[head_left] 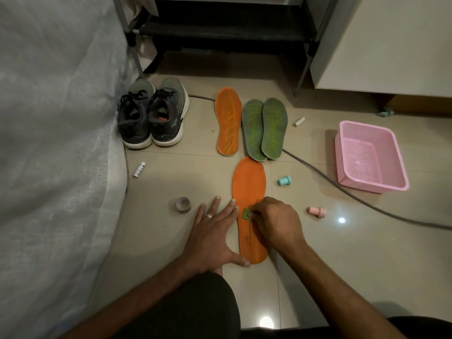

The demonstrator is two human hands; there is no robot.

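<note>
Left hand [215,236]: bare, with plain silver-coloured metal band ring [208,216] on one finger. Right hand [276,221]: bare. Both forearms bare to frame edge. Dark, black-looking cloth garment [195,304] covers leg at bottom centre. Same dark cloth shows at bottom right corner.

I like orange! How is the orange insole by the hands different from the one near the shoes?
The near orange insole looks plain, with a line of small print; the far orange insole has yellowish lines. The left hand rests at the near one's edge and the right hand pinches a small green piece on it; the far one lies untouched. Both are orange and lie flat.
</note>
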